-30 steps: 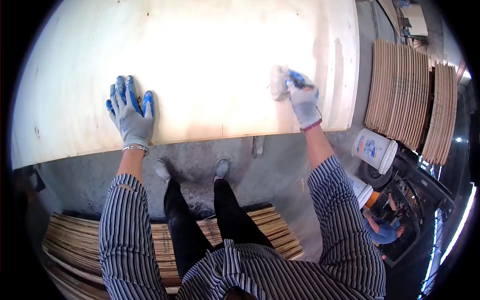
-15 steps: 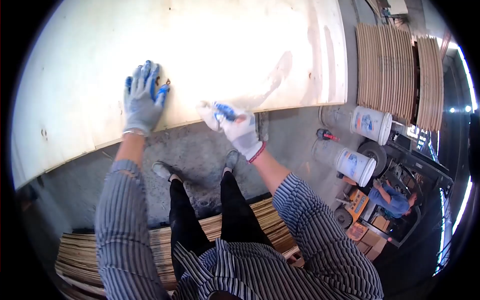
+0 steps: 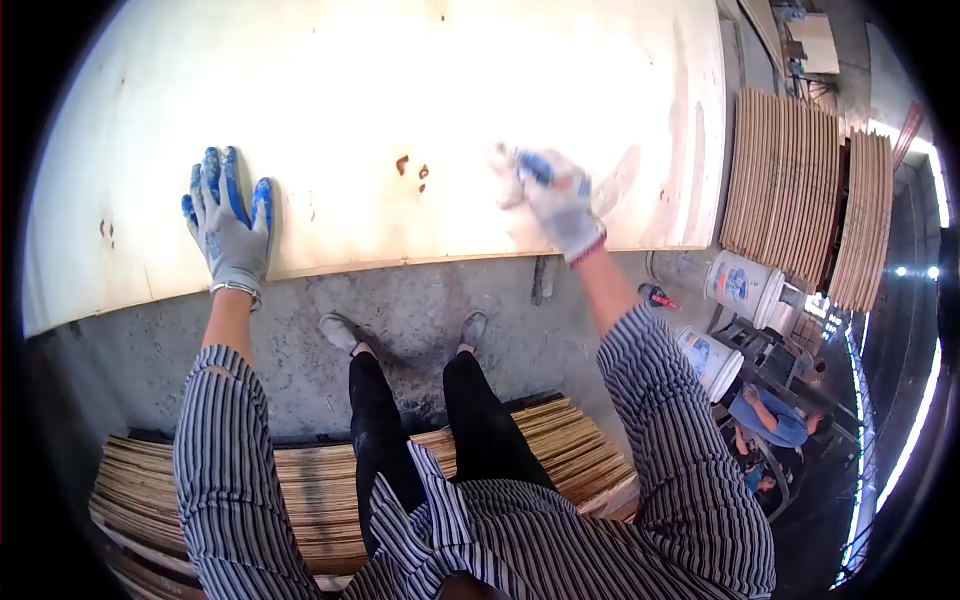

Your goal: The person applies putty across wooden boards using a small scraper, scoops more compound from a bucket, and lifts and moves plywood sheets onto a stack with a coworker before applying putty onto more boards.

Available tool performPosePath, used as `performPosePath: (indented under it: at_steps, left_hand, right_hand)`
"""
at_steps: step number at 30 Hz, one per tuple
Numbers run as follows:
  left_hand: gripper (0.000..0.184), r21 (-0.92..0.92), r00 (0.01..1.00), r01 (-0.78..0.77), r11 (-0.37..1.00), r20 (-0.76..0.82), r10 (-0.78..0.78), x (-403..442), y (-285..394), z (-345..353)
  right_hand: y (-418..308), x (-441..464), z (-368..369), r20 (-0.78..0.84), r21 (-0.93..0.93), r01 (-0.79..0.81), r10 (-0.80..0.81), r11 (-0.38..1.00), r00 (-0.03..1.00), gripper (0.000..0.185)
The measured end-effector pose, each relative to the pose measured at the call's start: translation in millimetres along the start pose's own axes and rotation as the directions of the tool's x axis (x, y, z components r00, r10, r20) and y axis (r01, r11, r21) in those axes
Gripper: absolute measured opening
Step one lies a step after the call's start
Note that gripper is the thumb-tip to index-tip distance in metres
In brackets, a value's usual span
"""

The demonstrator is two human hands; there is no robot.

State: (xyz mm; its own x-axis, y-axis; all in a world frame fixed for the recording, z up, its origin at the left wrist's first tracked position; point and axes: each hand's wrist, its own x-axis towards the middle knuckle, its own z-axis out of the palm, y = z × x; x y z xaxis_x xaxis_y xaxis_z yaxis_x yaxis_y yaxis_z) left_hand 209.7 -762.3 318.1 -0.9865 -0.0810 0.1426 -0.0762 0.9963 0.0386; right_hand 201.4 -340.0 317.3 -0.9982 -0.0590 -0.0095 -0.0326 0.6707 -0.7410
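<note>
A large pale wooden sheet (image 3: 330, 90) lies in front of me, with brown knot marks (image 3: 403, 165) near its middle. My left hand (image 3: 230, 225), in a grey glove with blue-coated fingers, rests flat on the sheet to the left of these marks, fingers spread. Over the right part of the sheet is my right hand (image 3: 562, 205), gloved too and smeared by motion. Its fingers are closed around a small whitish thing (image 3: 507, 175), too blurred to name. Wet-looking darker streaks (image 3: 620, 180) show on the sheet beside this hand.
Stacked thin wooden sheets (image 3: 300, 500) lie behind my legs. White buckets (image 3: 745, 285) stand at the right, near a red-and-black object (image 3: 657, 296) on the floor (image 3: 420, 390). Another sheet stack (image 3: 785, 190) is farther right. A person in blue (image 3: 770, 415) sits on a vehicle there.
My left hand has slid left, away from the knot marks. My right hand has moved right and farther in over the sheet, still gripping the whitish thing. The view has shifted somewhat.
</note>
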Motion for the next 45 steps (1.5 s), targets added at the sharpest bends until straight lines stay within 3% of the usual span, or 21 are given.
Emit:
performPosePath:
  at_steps: [5, 6, 7, 11, 13, 15, 19, 21, 25, 26, 27, 29, 32, 33, 34, 36, 38, 42, 43, 44, 45]
  left_hand:
    - [0.062, -0.027, 0.999, 0.038, 0.999, 0.037, -0.037, -6.1, 4.9, 2.6]
    - [0.062, -0.020, 0.997, 0.048, 0.999, 0.062, -0.046, -7.1, 8.0, 1.8]
    - [0.062, -0.023, 0.997, 0.044, 0.999, 0.057, -0.043, -7.1, 10.9, 1.7]
    - [0.062, -0.037, 0.993, 0.057, 0.998, 0.107, -0.053, -11.9, 21.8, 1.7]
    - [0.063, -0.087, 0.995, 0.055, 0.995, 0.092, -0.047, -13.7, 25.1, 4.1]
    - [0.063, -0.082, 0.991, 0.057, 0.995, 0.126, -0.047, -16.7, 28.3, 2.7]
    - [0.063, -0.099, 0.990, 0.055, 0.994, 0.135, -0.041, -14.4, 26.8, -1.0]
    - [0.063, -0.079, 0.988, 0.070, 0.994, 0.140, -0.059, -12.5, 29.6, 0.4]
    - [0.063, -0.106, 0.992, 0.081, 0.991, 0.104, -0.070, -4.9, 26.6, 6.8]
    - [0.056, -0.110, 0.999, 0.036, 0.993, 0.017, -0.034, -5.4, 25.8, 6.6]
    - [0.056, -0.099, 0.999, 0.040, 0.994, 0.006, -0.040, 2.5, 15.2, 5.1]
    - [0.048, -0.510, 0.989, -0.051, 0.859, 0.095, 0.116, 30.3, -26.3, -1.9]
    - [0.042, -0.220, 0.958, 0.047, 0.974, -0.268, -0.107, 38.9, -130.8, -22.2]
    - [0.044, -0.246, 0.921, 0.304, 0.920, -0.169, -0.350, 35.0, -155.5, -38.8]
    - [0.045, -0.082, 0.897, 0.305, 0.949, -0.310, -0.316, 34.1, -206.9, -20.5]
    - [0.058, 0.255, 0.861, 0.505, 0.824, -0.210, -0.463, 5.3, -258.3, 2.2]
    - [0.061, 0.226, 0.879, 0.475, 0.850, -0.165, -0.448, -32.9, -259.8, -1.3]
    - [0.058, 0.085, 0.854, 0.502, 0.861, -0.205, -0.478, -26.8, -225.5, -15.5]
    - [0.058, 0.122, 0.860, 0.499, 0.858, -0.191, -0.473, -36.4, -220.9, -12.6]
    - [0.058, 0.168, 0.870, 0.489, 0.856, -0.168, -0.464, -41.3, -220.6, -14.5]
    - [0.058, 0.171, 0.869, 0.492, 0.854, -0.166, -0.467, -41.7, -221.3, -20.1]
  right_hand:
    - [-17.8, -89.2, 21.8, 0.152, -0.309, 0.173, -0.131, 0.935, 0.980, 0.022]
    - [-21.2, -99.7, 30.6, 0.139, 0.109, -0.163, 0.147, 0.981, 0.979, 0.022]
    - [-22.2, -105.8, 39.3, 0.241, 0.492, -0.456, 0.387, 0.742, 0.890, 0.024]
    - [-73.2, -46.9, 34.7, 0.131, 0.824, -0.397, 0.546, 0.404, 0.828, 0.015]
    - [-62.4, -7.2, 51.1, 0.014, 0.734, -0.398, 0.574, 0.550, 0.819, 0.014]
    - [-26.5, 21.4, 74.6, -0.180, 0.269, -0.282, 0.336, 0.921, 0.925, 0.018]
    - [-55.8, 26.9, 78.6, -0.121, 0.107, -0.132, 0.144, 0.986, 0.982, 0.020]
    - [-64.3, -2.5, 71.7, 0.066, -0.356, 0.286, -0.282, 0.890, 0.957, 0.021]
    - [-84.6, -45.3, 95.0, 0.135, -0.159, 0.265, -0.245, 0.951, 0.960, 0.021]
    - [-78.5, -61.4, 104.8, 0.190, 0.240, -0.231, 0.188, 0.943, 0.964, 0.021]
    - [-77.2, -75.9, 110.3, 0.405, 0.519, -0.650, 0.510, 0.555, 0.759, 0.022]
    - [-90.0, -103.0, 109.9, 0.478, 0.733, -0.635, 0.480, 0.243, 0.736, 0.026]
    - [-95.4, -109.3, 122.8, 0.645, 0.757, -0.639, 0.311, -0.136, 0.698, 0.030]
    - [-101.1, -104.0, 127.1, 0.682, 0.728, -0.615, 0.226, -0.303, 0.696, 0.031]
    - [-93.5, -83.1, 137.3, 0.645, 0.751, -0.601, 0.108, -0.272, 0.757, 0.034]
    - [-130.2, -33.6, 128.7, 0.618, 0.778, -0.562, 0.181, -0.282, 0.765, 0.034]
    - [-145.7, 11.9, 131.5, 0.567, 0.818, -0.508, 0.233, -0.270, 0.790, 0.039]
    - [-115.6, 174.8, 134.6, 0.335, 0.921, -0.344, -0.081, -0.183, 0.939, 0.028]
    - [-138.5, 211.2, 133.2, 0.293, 0.956, -0.274, 0.320, -0.106, 0.901, 0.020]
    - [-78.9, 258.5, 140.2, 0.326, 0.942, -0.329, 0.043, 0.071, 0.944, 0.018]
    - [-82.2, 279.5, 145.2, 0.088, 0.813, -0.318, 0.436, 0.489, 0.895, 0.017]
